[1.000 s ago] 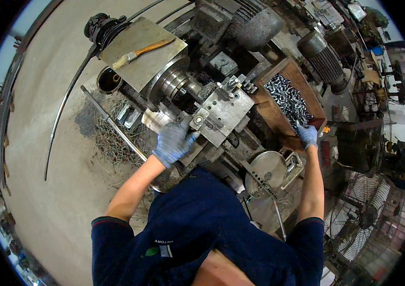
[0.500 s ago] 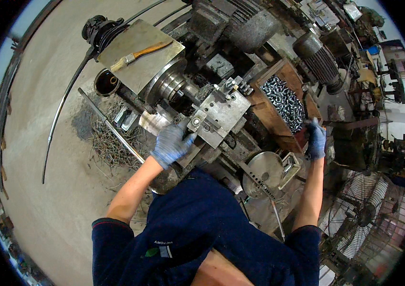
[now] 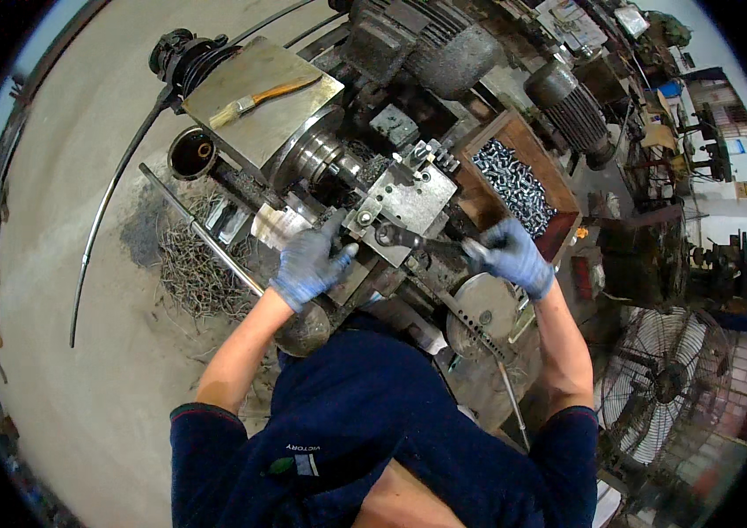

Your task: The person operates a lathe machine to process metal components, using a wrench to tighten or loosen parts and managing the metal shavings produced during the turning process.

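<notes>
My gloved left hand rests beside the near left edge of the steel tool block. Its thumb and forefinger are spread, and I see nothing held in it; the other fingers are partly hidden. In my gloved right hand is the handle of a dark wrench, gripped with closed fingers. The wrench lies across the block's near corner, its rounded head over a bolt there. Left of the block sits the lathe chuck, a shiny round spindle part.
A wooden box of small metal parts stands right of the block. A brush lies on the headstock cover. Metal shavings are heaped on the left floor. A round handwheel sits near my right forearm; a fan stands farther right.
My right hand has come left from beside the parts box to the tool block, and the wrench now shows with its head on the block. The left hand has barely moved.
</notes>
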